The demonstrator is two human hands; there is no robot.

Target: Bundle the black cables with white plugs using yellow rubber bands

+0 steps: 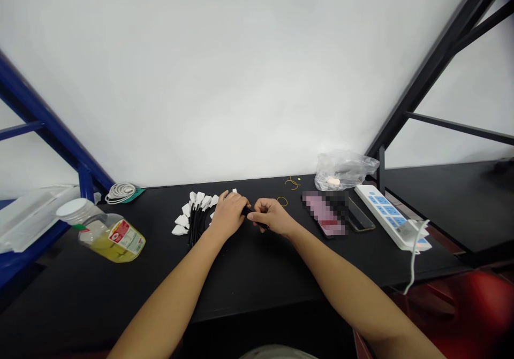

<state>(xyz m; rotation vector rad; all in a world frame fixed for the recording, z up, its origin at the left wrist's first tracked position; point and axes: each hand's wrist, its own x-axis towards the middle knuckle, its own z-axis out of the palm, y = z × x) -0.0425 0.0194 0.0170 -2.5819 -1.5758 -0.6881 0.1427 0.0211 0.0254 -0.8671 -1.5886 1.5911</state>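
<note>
Over the middle of the black table, my right hand (271, 215) pinches a short, dark piece that looks like a black cable (260, 224) between thumb and fingers. My left hand (230, 213) is closed over the other end of the same piece, its back facing up and most of its grip hidden. Just left of that hand lies a fan of black cables (196, 221) with white tags (182, 220) on their ends. Part of this bunch is covered by my left hand and forearm.
A jar of yellow liquid (127, 241) and a coiled white cable (120, 192) are at left. Rubber bands (293, 183) lie behind my right hand. To the right are a blurred phone (321, 212), a dark phone (360, 214), a plastic bag (345, 167) and a power strip (381, 209).
</note>
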